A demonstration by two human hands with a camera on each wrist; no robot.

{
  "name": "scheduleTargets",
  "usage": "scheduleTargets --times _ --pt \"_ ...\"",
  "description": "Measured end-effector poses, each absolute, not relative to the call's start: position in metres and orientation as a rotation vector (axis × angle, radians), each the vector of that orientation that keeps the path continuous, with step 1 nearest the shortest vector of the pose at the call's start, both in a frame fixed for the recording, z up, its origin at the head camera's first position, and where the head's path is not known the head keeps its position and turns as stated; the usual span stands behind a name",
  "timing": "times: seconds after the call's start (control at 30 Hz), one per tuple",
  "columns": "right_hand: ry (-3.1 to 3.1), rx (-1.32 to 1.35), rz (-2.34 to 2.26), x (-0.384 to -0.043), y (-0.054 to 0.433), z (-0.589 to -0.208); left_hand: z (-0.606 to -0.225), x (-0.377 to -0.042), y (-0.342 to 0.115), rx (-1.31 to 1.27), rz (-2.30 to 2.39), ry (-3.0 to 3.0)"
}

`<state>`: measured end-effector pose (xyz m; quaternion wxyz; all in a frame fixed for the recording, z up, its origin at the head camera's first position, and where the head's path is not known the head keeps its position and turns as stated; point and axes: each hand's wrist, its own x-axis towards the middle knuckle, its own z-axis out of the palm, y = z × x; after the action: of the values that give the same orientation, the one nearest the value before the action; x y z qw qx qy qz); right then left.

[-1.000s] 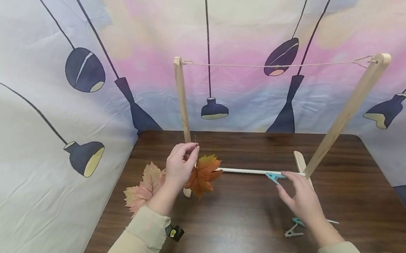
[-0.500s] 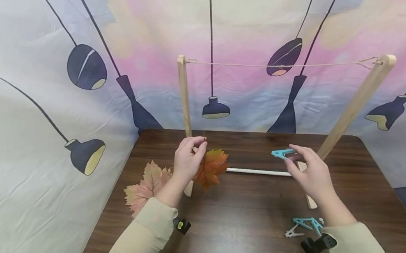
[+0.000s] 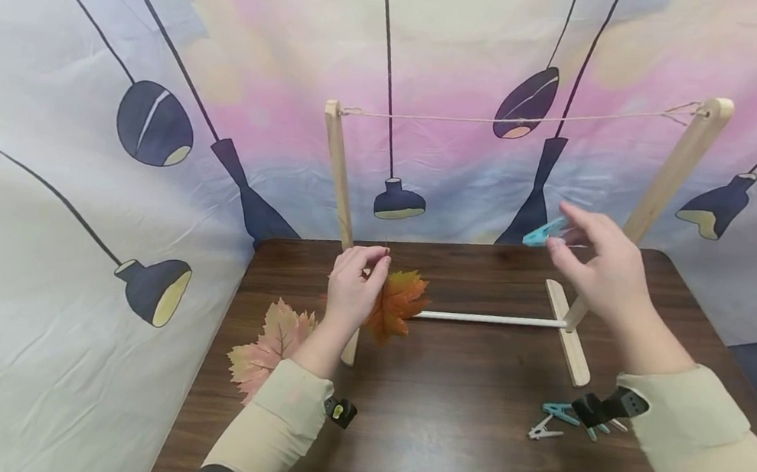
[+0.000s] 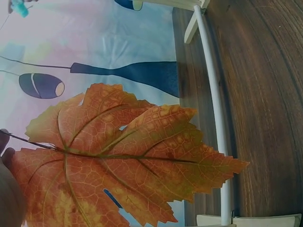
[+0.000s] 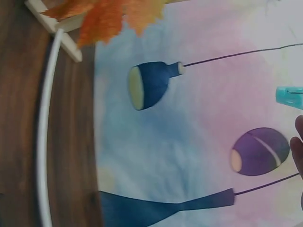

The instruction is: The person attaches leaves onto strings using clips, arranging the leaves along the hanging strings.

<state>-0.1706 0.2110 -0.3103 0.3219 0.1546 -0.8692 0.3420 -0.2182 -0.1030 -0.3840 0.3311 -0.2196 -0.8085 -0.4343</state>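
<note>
My left hand (image 3: 354, 283) pinches the thin stem of an orange maple leaf (image 3: 399, 303) between thumb and fingertips. The leaf hangs to the right of the hand and fills much of the left wrist view, its veins and jagged edge (image 4: 142, 156) facing the camera. Raised in front of the right post, my right hand (image 3: 600, 263) holds a light blue clothespin (image 3: 543, 232) by its handle end, the tip pointing left. A string (image 3: 460, 120) runs between the two post tops, above both hands. In the right wrist view only the clothespin's tip (image 5: 289, 97) and some fingertips show.
A wooden stand has a left post (image 3: 338, 170), a right post (image 3: 680, 168) and a white crossbar (image 3: 487, 319) low down. A pink maple leaf (image 3: 273, 348) lies at the left of the table. Several clothespins (image 3: 544, 429) lie in the right foreground.
The right hand has lifted the blue clothespin from near the crossbar up in front of the right post. The left hand has risen slightly to the right with the orange leaf.
</note>
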Motion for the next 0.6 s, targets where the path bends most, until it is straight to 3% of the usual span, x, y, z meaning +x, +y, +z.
scheduleTargets --times 0.6 --pt "-2.291 0.223 1.093 -0.187 0.202 -0.257 -0.359 -0.226 -0.1 -0.624 -1.066 -2.129"
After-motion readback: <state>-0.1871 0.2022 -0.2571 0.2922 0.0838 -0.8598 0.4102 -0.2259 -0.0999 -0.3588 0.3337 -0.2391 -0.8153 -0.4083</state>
